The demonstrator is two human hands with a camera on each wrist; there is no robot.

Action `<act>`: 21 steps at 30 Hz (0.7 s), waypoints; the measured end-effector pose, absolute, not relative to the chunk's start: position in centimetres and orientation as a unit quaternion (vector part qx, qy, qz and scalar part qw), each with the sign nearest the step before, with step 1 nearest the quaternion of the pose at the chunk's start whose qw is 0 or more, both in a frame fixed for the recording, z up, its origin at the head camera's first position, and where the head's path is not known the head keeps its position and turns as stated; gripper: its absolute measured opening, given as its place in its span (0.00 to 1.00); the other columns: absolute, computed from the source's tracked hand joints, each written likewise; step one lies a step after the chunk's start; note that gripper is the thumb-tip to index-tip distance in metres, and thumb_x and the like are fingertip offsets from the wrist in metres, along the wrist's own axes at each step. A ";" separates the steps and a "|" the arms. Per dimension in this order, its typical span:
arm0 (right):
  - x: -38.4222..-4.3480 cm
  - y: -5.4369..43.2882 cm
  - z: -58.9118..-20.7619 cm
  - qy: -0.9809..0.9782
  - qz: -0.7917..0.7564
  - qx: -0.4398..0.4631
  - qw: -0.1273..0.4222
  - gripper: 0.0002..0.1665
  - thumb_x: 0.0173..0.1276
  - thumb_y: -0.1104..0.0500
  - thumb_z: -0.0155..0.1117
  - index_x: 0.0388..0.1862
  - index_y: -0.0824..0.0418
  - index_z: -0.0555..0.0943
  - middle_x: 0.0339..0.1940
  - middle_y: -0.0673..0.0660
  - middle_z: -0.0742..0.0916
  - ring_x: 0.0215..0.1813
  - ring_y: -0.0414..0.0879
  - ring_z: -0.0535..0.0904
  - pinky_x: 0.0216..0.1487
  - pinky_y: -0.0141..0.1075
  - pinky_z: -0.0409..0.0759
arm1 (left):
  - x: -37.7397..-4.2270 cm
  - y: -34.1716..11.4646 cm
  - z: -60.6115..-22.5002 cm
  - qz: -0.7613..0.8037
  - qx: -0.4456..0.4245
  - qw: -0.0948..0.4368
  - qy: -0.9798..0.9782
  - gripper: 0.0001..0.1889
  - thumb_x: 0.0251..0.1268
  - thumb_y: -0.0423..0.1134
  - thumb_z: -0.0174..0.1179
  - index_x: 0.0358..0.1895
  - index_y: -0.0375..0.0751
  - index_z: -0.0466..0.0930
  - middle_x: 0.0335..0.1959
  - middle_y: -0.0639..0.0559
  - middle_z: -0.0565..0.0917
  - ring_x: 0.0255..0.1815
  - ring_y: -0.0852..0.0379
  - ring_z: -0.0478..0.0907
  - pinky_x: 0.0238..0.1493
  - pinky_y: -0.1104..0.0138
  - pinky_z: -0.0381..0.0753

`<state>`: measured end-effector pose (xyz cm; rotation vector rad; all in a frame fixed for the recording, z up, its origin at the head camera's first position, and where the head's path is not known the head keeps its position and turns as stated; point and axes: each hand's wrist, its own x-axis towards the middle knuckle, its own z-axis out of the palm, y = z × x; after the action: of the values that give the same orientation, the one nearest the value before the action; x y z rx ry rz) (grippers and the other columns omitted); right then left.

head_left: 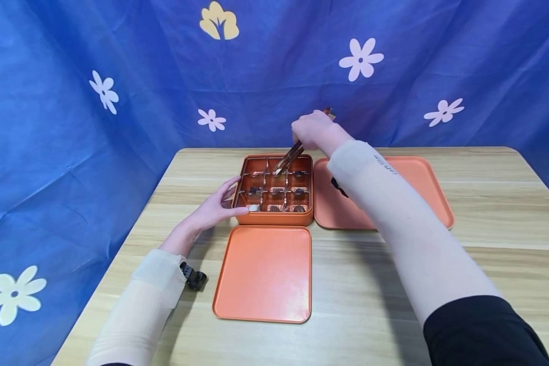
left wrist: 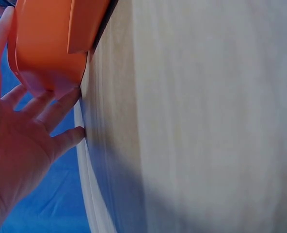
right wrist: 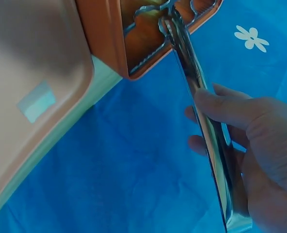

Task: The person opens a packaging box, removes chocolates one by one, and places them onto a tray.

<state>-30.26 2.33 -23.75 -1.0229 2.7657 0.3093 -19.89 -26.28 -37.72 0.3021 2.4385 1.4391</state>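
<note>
My right hand (head_left: 317,131) grips metal tongs (right wrist: 189,60), with the thumb on one arm and the fingers on the other. The tong tips reach down into the orange divided box (head_left: 274,218), at its middle compartment, where a small white piece (head_left: 278,172) shows at the tips. My left hand (head_left: 212,209) steadies the box at its left side. In the left wrist view its fingers (left wrist: 61,109) are spread against the box wall, and the thumb lies along the front corner. Small dark pieces (head_left: 299,208) sit in several compartments, and a white piece (head_left: 253,208) is in the front left one.
A square orange lid (head_left: 265,274) lies flat in front of the box. To the right, partly under my right forearm, is a larger salmon tray (head_left: 421,188). The wooden table (head_left: 494,203) ends at a blue flowered curtain (head_left: 274,66) behind.
</note>
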 end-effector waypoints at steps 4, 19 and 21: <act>-30.4 2.3 -24.1 0.930 0.093 -0.349 0.067 0.15 0.68 0.71 0.54 0.34 0.56 0.86 0.33 0.52 0.84 0.35 0.49 0.71 0.41 0.43 0.68 | -19.9 -26.2 -37.7 0.503 0.104 0.148 0.845 0.50 0.60 0.40 0.70 0.79 0.54 0.44 0.76 0.39 0.52 0.70 0.35 0.61 0.69 0.49 0.58; -30.6 3.4 -22.5 0.928 0.081 -0.363 0.031 0.21 0.68 0.70 0.57 0.54 0.54 0.85 0.53 0.55 0.85 0.58 0.54 0.77 0.67 0.55 0.57 | -19.9 -26.3 -37.7 0.494 0.099 0.149 0.851 0.50 0.59 0.42 0.70 0.79 0.56 0.45 0.77 0.39 0.50 0.69 0.34 0.61 0.68 0.49 0.60; -30.6 3.4 -22.2 0.929 0.084 -0.360 0.030 0.21 0.67 0.70 0.57 0.54 0.55 0.85 0.53 0.56 0.86 0.58 0.55 0.77 0.69 0.56 0.53 | -19.9 -26.3 -37.7 0.497 0.100 0.149 0.849 0.50 0.60 0.42 0.70 0.79 0.55 0.44 0.77 0.39 0.50 0.69 0.34 0.61 0.68 0.49 0.60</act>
<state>-30.57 3.44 -22.22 -1.1091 2.8634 0.2598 -19.90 -26.29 -37.72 0.2870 2.4405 1.4295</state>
